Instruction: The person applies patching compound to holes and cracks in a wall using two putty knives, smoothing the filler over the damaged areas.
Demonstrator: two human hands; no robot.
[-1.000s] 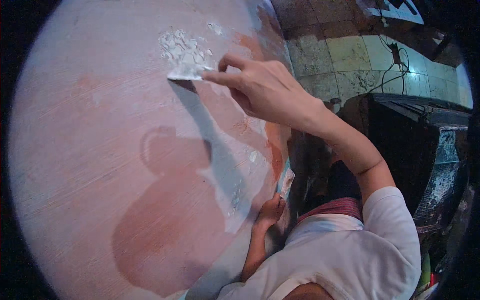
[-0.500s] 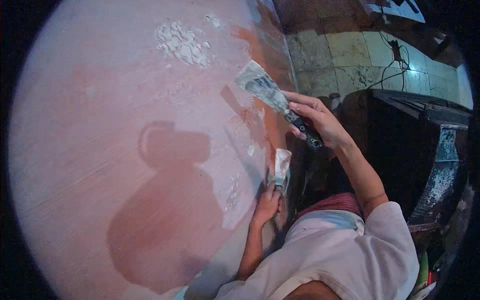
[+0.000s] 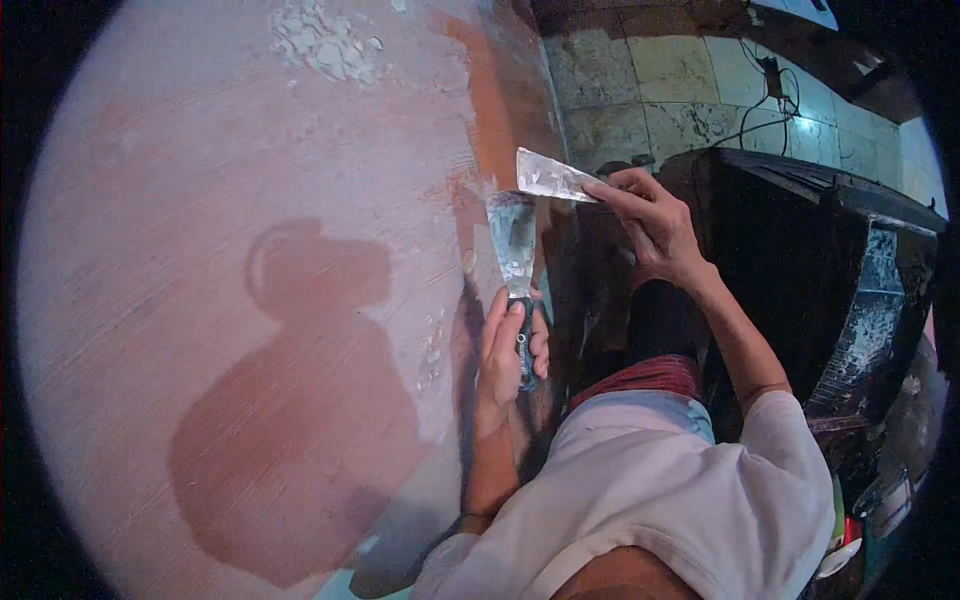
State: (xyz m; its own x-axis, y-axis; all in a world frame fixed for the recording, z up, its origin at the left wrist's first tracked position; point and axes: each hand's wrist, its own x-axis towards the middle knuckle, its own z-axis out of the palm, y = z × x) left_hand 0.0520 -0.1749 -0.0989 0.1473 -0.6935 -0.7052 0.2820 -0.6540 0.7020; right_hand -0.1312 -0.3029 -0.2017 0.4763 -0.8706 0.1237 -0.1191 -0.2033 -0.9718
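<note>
My left hand [image 3: 496,350] is closed round the dark handle of a putty knife [image 3: 513,240], whose smeared metal blade points up. My right hand [image 3: 662,222] grips a second putty knife [image 3: 550,177], its whitish blade reaching left across the top edge of the first blade. The two blades meet or nearly meet; I cannot tell whether they touch. Beside them on the left stands a pinkish wall [image 3: 180,190]. A rough, lumpy patch of white putty [image 3: 325,42] clings to it near the top. The right knife's handle is mostly hidden by my fingers.
An orange-brown strip [image 3: 497,110] runs down the wall's edge. Tiles [image 3: 675,72] with a dark cable [image 3: 775,85] lie at the far right. A dark piece of furniture [image 3: 780,260] stands close to my right arm. My shadow [image 3: 300,430] falls on the wall.
Both knives have come together: my left hand rose with its knife, and my right hand turned its blade to lie more level. The wall has shifted slightly up and left in view.
</note>
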